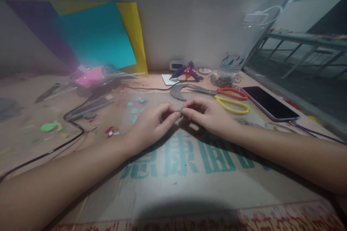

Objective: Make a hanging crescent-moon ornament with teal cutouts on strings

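Between the fingertips of both hands is a small teal piece (179,113), pinched from either side; its exact shape is mostly hidden. My left hand (157,120) closes thumb and forefinger on its left side. From the right, my right hand (204,115) grips the same piece with thumb and forefinger. Several small light-blue cut-out shapes (134,110) lie just beyond my left hand. Past my right hand rest scissors with one red and one yellow handle (233,94), beside a curved grey blade (177,92).
A blue glue gun (189,72) with a red light stands at the back, its black cord (81,130) crossing the left side. A phone (271,104) lies at right. Teal, yellow and purple sheets (100,36) lean on the wall. A plastic bottle (230,63) stands at the back right.
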A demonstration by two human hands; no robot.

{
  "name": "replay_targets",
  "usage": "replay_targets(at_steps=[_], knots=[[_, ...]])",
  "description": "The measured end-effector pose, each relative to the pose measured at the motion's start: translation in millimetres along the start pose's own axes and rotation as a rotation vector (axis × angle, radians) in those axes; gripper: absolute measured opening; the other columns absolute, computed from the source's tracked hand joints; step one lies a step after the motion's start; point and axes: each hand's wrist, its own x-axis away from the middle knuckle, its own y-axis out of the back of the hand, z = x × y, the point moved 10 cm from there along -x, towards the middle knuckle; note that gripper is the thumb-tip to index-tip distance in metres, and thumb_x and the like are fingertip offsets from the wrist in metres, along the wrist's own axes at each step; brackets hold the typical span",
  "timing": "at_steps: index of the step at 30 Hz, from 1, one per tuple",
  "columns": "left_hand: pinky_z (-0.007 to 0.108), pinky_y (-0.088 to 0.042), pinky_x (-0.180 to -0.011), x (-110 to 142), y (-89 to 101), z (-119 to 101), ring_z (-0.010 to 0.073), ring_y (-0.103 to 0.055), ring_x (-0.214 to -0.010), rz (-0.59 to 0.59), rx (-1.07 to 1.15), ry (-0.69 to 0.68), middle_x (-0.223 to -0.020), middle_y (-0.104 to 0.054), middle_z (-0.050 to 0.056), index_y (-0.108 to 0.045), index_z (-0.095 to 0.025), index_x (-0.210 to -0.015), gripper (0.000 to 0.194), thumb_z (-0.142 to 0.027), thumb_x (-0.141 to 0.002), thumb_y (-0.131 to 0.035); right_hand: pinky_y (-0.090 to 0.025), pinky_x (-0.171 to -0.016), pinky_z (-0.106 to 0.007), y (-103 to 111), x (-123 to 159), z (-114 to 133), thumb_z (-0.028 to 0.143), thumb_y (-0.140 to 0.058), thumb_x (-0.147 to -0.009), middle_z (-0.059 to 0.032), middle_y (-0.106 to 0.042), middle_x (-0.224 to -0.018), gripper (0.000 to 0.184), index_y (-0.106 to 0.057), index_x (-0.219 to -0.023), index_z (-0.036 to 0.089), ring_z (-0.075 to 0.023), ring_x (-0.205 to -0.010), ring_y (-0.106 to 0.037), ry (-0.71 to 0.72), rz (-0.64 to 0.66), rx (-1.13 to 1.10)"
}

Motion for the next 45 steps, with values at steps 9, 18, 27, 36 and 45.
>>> replay_targets(at_steps=[9,18,27,36,45], knots=[[0.026,-0.043,-0.065,0.9,-1.6,-1.3,0.0154,-0.059,-0.072,0.014,-0.011,-0.01,-0.078,-0.066,0.001,-0.06,-0.018,-0.085,0.022,-0.035,-0.093,-0.047,-0.039,-0.044,-0.02,-0.5,1.1,1.5,0.041,-0.059,-0.087,0.0011,-0.063,-0.066,0.024,-0.061,-0.083,0.018,-0.0099,-0.052,-0.054,0.017,0.005,0.017],[0.025,-0.042,-0.062,-0.3,3.6,-3.3,0.0145,-0.057,-0.068,-0.027,-0.009,-0.027,-0.076,-0.064,0.001,-0.058,-0.018,-0.083,0.019,-0.031,-0.092,-0.048,-0.048,-0.062,-0.024,0.9,-1.3,-2.6,0.048,-0.043,-0.095,-0.0018,-0.063,-0.071,0.038,-0.063,-0.092,0.017,-0.0129,-0.066,-0.061,0.028,0.012,-0.103],[0.025,-0.041,-0.063,-0.4,5.3,-0.1,0.0139,-0.056,-0.069,-0.046,0.018,-0.013,-0.075,-0.062,0.0,-0.057,-0.018,-0.081,0.02,-0.033,-0.093,-0.049,-0.04,-0.045,-0.021,-5.4,-0.5,-9.0,0.038,-0.061,-0.085,0.0004,-0.063,-0.069,0.021,-0.061,-0.086,0.017,-0.0096,-0.053,-0.054,-0.04,0.037,-0.084],[0.023,-0.04,-0.061,-2.0,5.8,1.6,0.0119,-0.055,-0.066,-0.043,0.074,0.011,-0.072,-0.061,-0.002,-0.056,-0.017,-0.079,0.022,-0.032,-0.093,-0.049,-0.039,-0.046,-0.021,-5.7,-0.8,-10.3,0.048,-0.048,-0.092,-0.0003,-0.063,-0.066,0.035,-0.061,-0.082,0.017,-0.0091,-0.052,-0.054,-0.041,0.05,-0.179],[0.024,-0.041,-0.062,-2.8,7.9,-0.1,0.0125,-0.056,-0.068,-0.066,0.043,-0.007,-0.073,-0.061,-0.001,-0.057,-0.016,-0.08,0.021,-0.031,-0.093,-0.05,-0.042,-0.049,-0.022,-9.7,-2.0,-12.7,0.038,-0.065,-0.081,0.0018,-0.062,-0.068,0.023,-0.059,-0.089,0.018,-0.0114,-0.057,-0.058,-0.052,0.06,-0.173]])
